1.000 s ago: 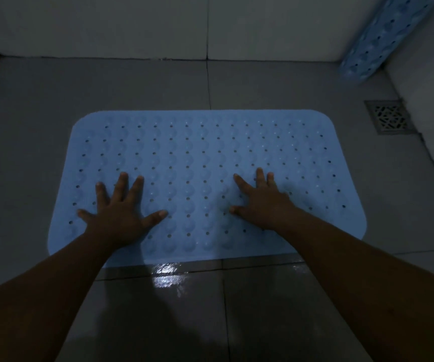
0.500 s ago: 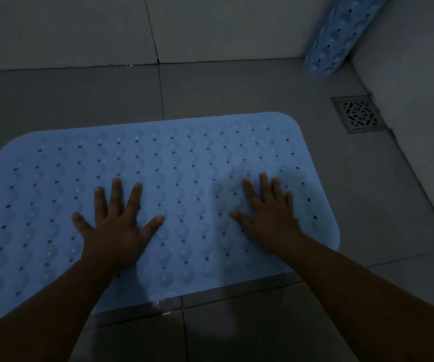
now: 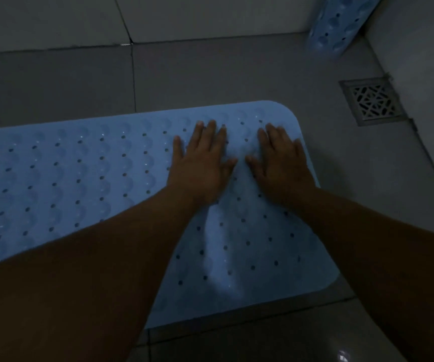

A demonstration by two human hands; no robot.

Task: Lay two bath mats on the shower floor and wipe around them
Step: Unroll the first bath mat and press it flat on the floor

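Head view showed the blue bath mat [image 3: 93, 184] flat on the shower floor [image 3: 210, 74], centre frame. Left hand [image 3: 200, 163] and right hand [image 3: 283, 163] pressed it, grip wide, holding nothing, probably seating it. Rolled second mat [image 3: 338, 24] stood upper right.

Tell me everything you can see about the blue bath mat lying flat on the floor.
The light blue rubbery bath mat lies flat on the grey tiled shower floor. It is rectangular with rounded corners, covered in rows of raised bumps and small round holes. Its left end runs out of view. The left hand and right hand press palm-down, open, side by side near its far right corner.
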